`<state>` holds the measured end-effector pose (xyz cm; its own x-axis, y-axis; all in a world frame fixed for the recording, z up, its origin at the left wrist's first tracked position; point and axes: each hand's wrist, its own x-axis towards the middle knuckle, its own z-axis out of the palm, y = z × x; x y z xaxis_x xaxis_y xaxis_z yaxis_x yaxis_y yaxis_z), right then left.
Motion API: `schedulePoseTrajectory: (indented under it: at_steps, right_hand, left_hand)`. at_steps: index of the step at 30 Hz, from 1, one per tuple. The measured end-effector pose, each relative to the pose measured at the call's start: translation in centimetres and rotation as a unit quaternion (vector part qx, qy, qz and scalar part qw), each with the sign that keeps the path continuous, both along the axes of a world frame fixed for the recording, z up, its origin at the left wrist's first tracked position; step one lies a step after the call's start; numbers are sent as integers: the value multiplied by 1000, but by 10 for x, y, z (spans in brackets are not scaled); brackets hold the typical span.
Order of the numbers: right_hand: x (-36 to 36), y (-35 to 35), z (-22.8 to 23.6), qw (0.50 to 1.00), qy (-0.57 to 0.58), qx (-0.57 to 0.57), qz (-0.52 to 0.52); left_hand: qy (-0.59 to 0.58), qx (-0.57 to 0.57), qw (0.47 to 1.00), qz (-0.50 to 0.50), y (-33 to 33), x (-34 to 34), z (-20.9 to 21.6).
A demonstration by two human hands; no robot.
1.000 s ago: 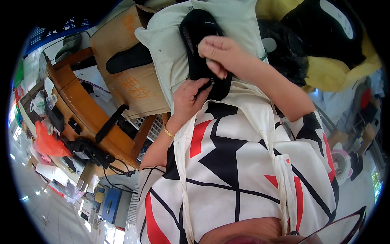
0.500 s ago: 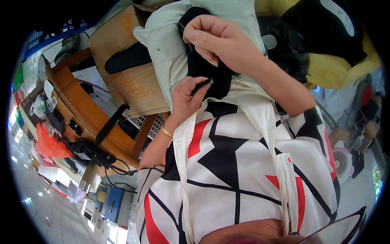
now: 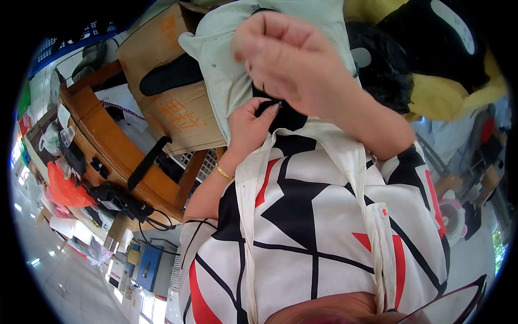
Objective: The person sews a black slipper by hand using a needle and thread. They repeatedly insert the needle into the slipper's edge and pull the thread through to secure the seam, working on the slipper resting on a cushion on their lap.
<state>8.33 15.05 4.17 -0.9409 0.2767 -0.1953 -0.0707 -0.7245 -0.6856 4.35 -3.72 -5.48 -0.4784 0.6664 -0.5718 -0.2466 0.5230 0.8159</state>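
Observation:
My left hand (image 3: 249, 125) pinches the edge of a black cloth piece (image 3: 294, 117) in my lap, thumb and forefinger together. A small shiny bit shows at the fingertips. Higher up and over the cloth, my right hand (image 3: 291, 59) is raised with its fingers curled in a pinch, blurred by motion. A thin needle stuck out of those fingers a moment earlier; in the blur it cannot be made out now. My right hand hides most of the black piece. Under it lies a pale, spotted cloth (image 3: 218, 40) that covers my lap.
Left of my lap, a black sole-shaped piece (image 3: 170, 75) lies on a cardboard box (image 3: 156, 48). Beside that stands a wooden chair frame (image 3: 116, 146). To the right are a black plastic bag (image 3: 386, 81) and yellow material (image 3: 442, 97). A fan (image 3: 452, 220) stands farther right.
My right hand has come up, nearer the camera, and slightly left, and it now covers more of the black cloth. My left hand keeps its pinch almost in place.

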Motion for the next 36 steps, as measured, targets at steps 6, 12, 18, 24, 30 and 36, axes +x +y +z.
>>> schedulePoseTrajectory:
  at_steps: [6,12,18,24,30,36]
  right_hand:
    - [8,30,-13,998,3,62,-25]
    - [36,64,-35,993,-12,25,-118]
    - [36,60,-20,991,-10,42,-126]
    - [41,65,-1,992,19,48,-111]
    - [39,54,0,990,-13,62,-127]
    - [40,46,-26,995,-47,50,-77]
  left_hand:
    - [1,-25,1000,0,1,-6,-3]
    - [148,-145,974,-95,-18,-10,8]
    - [-30,-57,998,-11,-21,-5,-1]
    - [230,-42,970,67,-6,-44,47]
    - [222,122,965,64,12,-152,97]
    - [166,69,956,-232,42,-197,72]
